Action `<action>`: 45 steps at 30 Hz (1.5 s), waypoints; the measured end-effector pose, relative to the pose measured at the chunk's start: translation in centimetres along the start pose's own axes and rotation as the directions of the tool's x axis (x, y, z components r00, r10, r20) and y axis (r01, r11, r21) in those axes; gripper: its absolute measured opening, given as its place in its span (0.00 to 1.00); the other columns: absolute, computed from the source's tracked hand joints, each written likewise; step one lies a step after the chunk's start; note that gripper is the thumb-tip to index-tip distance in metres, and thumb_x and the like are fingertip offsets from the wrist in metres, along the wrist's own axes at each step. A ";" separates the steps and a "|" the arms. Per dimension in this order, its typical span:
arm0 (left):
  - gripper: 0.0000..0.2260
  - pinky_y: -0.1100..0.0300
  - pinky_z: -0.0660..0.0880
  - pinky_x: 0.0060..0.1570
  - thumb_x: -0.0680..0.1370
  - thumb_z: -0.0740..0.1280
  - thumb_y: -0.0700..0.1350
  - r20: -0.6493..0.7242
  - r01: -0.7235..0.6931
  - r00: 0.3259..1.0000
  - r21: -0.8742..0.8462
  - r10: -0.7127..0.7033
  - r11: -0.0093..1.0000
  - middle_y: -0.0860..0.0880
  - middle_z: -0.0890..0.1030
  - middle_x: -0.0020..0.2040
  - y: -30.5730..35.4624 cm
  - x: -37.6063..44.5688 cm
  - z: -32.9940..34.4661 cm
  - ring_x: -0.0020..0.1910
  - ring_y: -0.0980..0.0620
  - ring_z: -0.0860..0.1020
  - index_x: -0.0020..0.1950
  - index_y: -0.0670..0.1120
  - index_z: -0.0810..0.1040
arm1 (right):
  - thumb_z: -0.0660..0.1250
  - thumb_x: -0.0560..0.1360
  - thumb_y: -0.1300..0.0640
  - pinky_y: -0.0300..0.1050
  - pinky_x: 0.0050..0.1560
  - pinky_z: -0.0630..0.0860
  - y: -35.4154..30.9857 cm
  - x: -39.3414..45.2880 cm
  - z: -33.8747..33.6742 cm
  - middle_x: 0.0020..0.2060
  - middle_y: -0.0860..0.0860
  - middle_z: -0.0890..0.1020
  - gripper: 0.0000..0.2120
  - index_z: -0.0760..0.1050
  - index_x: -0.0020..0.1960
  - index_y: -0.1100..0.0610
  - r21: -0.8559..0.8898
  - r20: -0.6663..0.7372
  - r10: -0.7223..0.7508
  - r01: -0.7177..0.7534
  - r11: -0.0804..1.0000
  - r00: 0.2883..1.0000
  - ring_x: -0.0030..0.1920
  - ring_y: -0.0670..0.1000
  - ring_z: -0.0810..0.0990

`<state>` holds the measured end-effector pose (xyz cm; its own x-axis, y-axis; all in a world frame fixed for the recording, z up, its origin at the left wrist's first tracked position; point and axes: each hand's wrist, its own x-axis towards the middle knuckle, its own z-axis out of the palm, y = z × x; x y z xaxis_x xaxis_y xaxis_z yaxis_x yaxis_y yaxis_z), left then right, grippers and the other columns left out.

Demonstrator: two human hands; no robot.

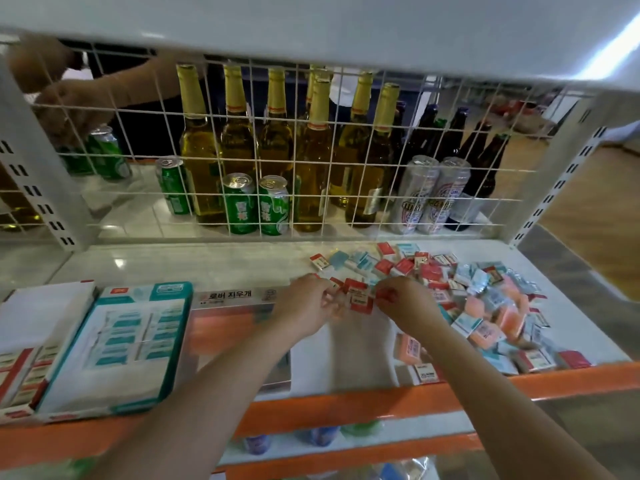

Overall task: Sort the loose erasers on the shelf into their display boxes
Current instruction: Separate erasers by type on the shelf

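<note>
white shelf (207, 268), orange front edge (346, 407)

Can't really read the labels on the loose erasers (485, 299), too small and smeary. The red-and-white box (20, 375) at near left gets chopped by the edge. Stuff on the lower shelf (318, 436) is just coloured blur.

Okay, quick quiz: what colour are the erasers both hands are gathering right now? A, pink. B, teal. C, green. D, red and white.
D: the left hand and right hand pinch red-and-white erasers between them at the near edge of the pile; the teal and pink ones lie untouched farther right.
</note>
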<state>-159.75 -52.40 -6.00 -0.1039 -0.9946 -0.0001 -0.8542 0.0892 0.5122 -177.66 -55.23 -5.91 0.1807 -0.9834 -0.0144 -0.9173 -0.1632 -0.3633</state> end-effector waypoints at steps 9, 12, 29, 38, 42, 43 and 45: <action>0.11 0.53 0.75 0.53 0.76 0.65 0.46 -0.048 0.042 0.998 -0.027 -0.043 0.999 0.48 0.76 0.57 -0.4 1.5 0.9 0.53 0.50 0.77 0.57 0.46 0.78 | 0.63 0.77 0.58 0.38 0.45 0.72 -1.1 2.2 0.4 0.52 0.52 0.81 0.10 0.78 0.55 0.56 0.025 0.049 -0.052 0.051 0.998 0.997 0.49 0.51 0.79; 0.12 0.57 0.74 0.51 0.77 0.64 0.45 -0.057 0.026 0.998 -0.013 -0.027 1.000 0.49 0.75 0.58 -0.6 1.6 0.7 0.53 0.51 0.76 0.59 0.46 0.77 | 0.61 0.77 0.58 0.39 0.44 0.75 -1.1 2.5 0.3 0.51 0.52 0.81 0.10 0.78 0.55 0.56 0.045 0.032 -0.046 0.044 0.998 0.998 0.46 0.50 0.79; 0.12 0.57 0.69 0.50 0.76 0.65 0.47 0.088 -0.090 0.993 0.145 0.078 0.985 0.46 0.76 0.56 2.4 3.2 2.6 0.55 0.47 0.73 0.58 0.46 0.76 | 0.60 0.78 0.60 0.43 0.42 0.78 3.1 0.2 -2.1 0.45 0.52 0.82 0.08 0.78 0.51 0.56 0.240 -0.076 0.119 -0.098 0.966 0.990 0.38 0.49 0.79; 0.10 0.54 0.73 0.49 0.77 0.65 0.44 0.049 -0.049 0.998 0.024 0.048 0.998 0.49 0.78 0.56 2.2 1.6 2.7 0.52 0.49 0.76 0.57 0.49 0.71 | 0.60 0.77 0.61 0.38 0.41 0.70 3.3 -1.2 -2.2 0.49 0.53 0.82 0.10 0.77 0.55 0.57 0.171 -0.060 0.142 -0.130 0.977 0.988 0.42 0.49 0.76; 0.09 0.54 0.74 0.51 0.77 0.64 0.43 -0.015 0.008 1.000 -0.064 -0.009 0.998 0.51 0.78 0.56 1.7 0.9 2.2 0.53 0.51 0.76 0.57 0.50 0.73 | 0.60 0.77 0.61 0.38 0.46 0.72 3.0 -1.8 -1.7 0.52 0.53 0.81 0.12 0.78 0.57 0.57 0.115 -0.022 0.111 -0.108 0.987 0.994 0.48 0.50 0.78; 0.09 0.54 0.74 0.51 0.77 0.64 0.43 -0.031 0.026 0.999 -0.079 -0.029 0.997 0.52 0.78 0.56 1.5 0.8 2.1 0.53 0.51 0.77 0.57 0.50 0.74 | 0.60 0.76 0.61 0.39 0.46 0.73 2.9 -1.9 -1.5 0.52 0.53 0.81 0.12 0.78 0.57 0.56 0.091 0.000 0.096 -0.095 0.991 0.995 0.49 0.51 0.79; 0.10 0.54 0.74 0.53 0.77 0.64 0.42 -0.058 0.050 0.997 -0.133 -0.058 0.990 0.51 0.79 0.57 1.0 0.5 1.8 0.54 0.52 0.77 0.57 0.50 0.75 | 0.62 0.76 0.59 0.41 0.44 0.75 2.5 -2.1 -1.2 0.51 0.53 0.81 0.12 0.77 0.58 0.55 0.061 0.046 0.072 -0.074 0.995 0.996 0.46 0.51 0.78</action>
<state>-161.57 -52.73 -7.03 -0.0244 -0.9995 0.0194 -0.7833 0.0312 0.6208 -180.75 -53.68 -5.71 0.1305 -0.9880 -0.0829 -0.9050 -0.0845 -0.4169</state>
